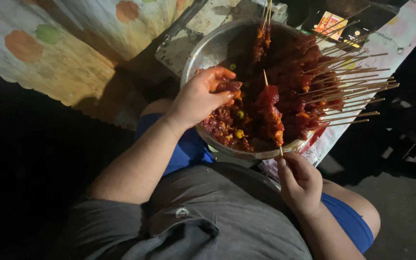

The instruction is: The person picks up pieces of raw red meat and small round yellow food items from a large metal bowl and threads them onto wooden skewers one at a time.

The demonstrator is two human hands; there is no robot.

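A wide metal bowl (208, 48) rests above my lap, full of red marinated meat pieces (225, 126) with small green bits. My left hand (199, 98) reaches into the bowl's left side and pinches a piece of meat (228, 86) with its fingertips. My right hand (298, 182) is below the bowl's near rim, gripping the lower end of a wooden skewer (270, 108) that points up and carries several meat pieces. Finished skewers (335, 82) lie stacked across the right side of the bowl, sticks pointing right.
A cloth with coloured dots (49, 53) covers the surface at upper left. A printed plastic sheet (400, 33) lies under the bowl's right side. Another loaded skewer (262, 36) stands at the bowl's far rim. Dark floor surrounds my knees.
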